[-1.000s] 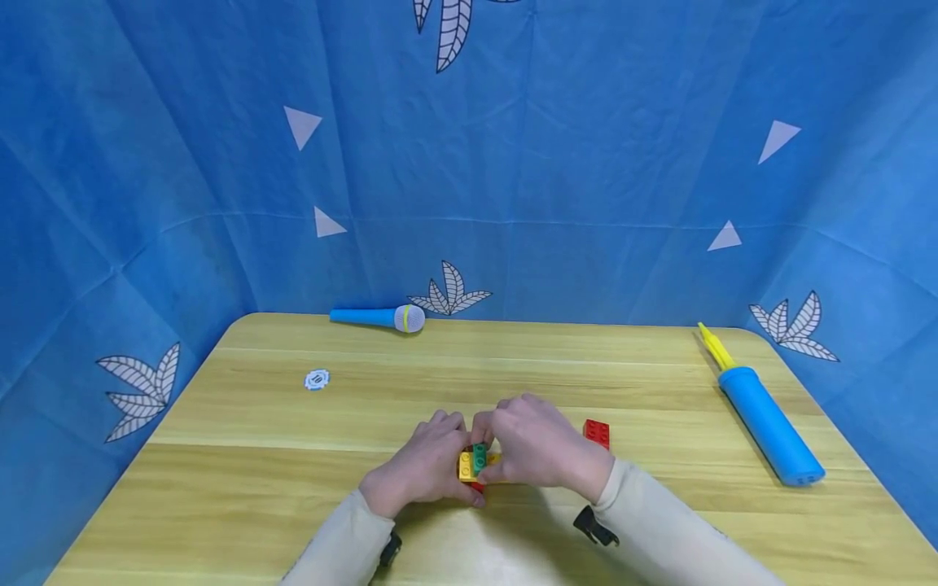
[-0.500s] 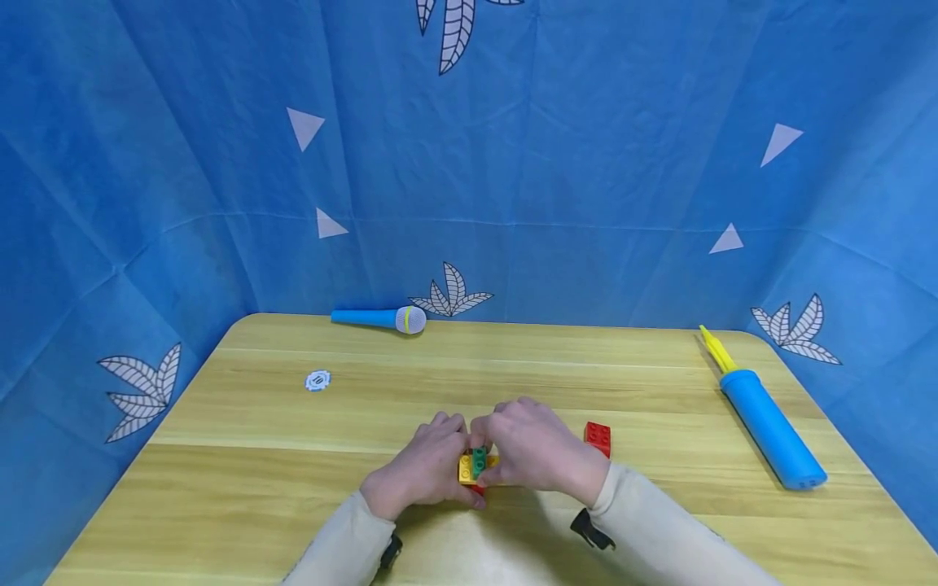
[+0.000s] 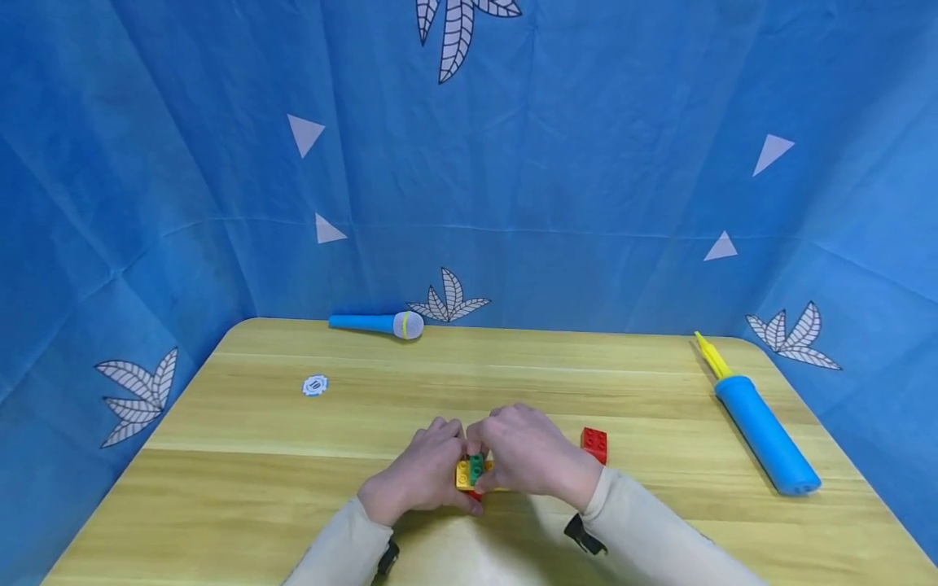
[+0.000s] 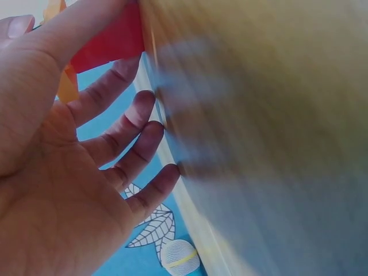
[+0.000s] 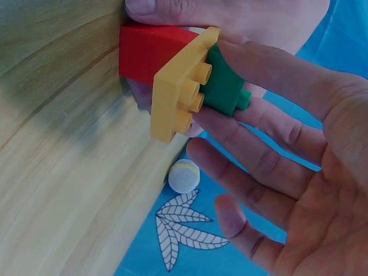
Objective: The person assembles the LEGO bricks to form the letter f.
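A small stack of toy building blocks stands on the table between both hands. Its base is a red block (image 5: 146,53), with a flat yellow block (image 5: 165,106) across the top. On the yellow studs sits a narrow green block (image 5: 221,86), which looks seated. My left hand (image 3: 419,476) grips the red block from the left between thumb and index finger; its other fingertips touch or nearly touch the table. From the right, my right hand (image 3: 536,454) pinches the green block between thumb and fingers. The hands partly cover the stack in the head view.
Another red block (image 3: 594,444) lies just beyond the right wrist. At the back edge is a toy microphone (image 3: 374,324), and a poker chip (image 3: 315,385) lies at left. A blue hand pump (image 3: 765,435) lies at right. Blue cloth (image 3: 513,163) surrounds the table.
Both hands keep their hold on the blocks, and the stack stays in place on the table. The head view has shifted slightly, so the whole scene sits a little lower.
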Action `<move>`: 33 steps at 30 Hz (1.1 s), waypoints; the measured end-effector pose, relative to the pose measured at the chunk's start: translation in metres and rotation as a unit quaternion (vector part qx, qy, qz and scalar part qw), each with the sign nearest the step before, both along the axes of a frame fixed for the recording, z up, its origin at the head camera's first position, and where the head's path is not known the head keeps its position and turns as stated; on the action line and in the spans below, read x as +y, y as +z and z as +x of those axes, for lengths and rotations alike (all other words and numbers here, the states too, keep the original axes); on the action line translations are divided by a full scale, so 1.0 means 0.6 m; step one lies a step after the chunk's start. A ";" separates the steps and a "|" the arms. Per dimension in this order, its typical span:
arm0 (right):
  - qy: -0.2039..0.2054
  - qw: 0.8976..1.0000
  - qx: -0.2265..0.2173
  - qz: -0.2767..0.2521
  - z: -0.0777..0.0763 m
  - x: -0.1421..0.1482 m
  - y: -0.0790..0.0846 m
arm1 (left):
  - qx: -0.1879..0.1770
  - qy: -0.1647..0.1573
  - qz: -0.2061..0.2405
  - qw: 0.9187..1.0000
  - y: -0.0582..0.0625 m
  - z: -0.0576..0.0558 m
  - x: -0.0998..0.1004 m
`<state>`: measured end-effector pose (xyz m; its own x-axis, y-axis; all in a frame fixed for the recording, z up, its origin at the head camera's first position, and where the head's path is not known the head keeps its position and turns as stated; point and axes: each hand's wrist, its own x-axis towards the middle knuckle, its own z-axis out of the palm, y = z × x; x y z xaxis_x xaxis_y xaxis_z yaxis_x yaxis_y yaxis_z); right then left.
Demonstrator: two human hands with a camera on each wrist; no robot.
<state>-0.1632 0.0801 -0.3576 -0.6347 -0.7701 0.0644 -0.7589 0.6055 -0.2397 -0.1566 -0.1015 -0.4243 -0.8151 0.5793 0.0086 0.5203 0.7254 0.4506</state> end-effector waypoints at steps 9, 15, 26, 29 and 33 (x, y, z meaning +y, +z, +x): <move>-0.006 1.000 -0.009 0.002 0.004 -0.003 -0.001 | -0.019 -0.003 -0.013 1.000 0.001 0.000 -0.004; -0.016 1.000 -0.009 -0.002 0.007 -0.002 -0.005 | -0.030 -0.006 -0.027 0.999 0.006 0.001 -0.002; -0.054 0.998 -0.036 -0.007 -0.006 0.037 0.013 | -0.018 -0.001 -0.035 0.999 0.007 0.000 0.003; -0.098 0.995 -0.031 0.001 -0.016 0.070 0.030 | -0.016 0.002 -0.043 0.999 0.008 0.001 0.004; -0.163 0.986 -0.035 0.027 -0.029 0.124 0.038 | -0.015 0.005 -0.049 0.999 0.009 0.002 0.006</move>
<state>-0.1807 0.1547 -0.3350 -0.8502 -0.5260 -0.0238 -0.5050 0.8275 -0.2454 -0.1552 -0.0981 -0.4189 -0.8198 0.5679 -0.0731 0.4998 0.7721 0.3924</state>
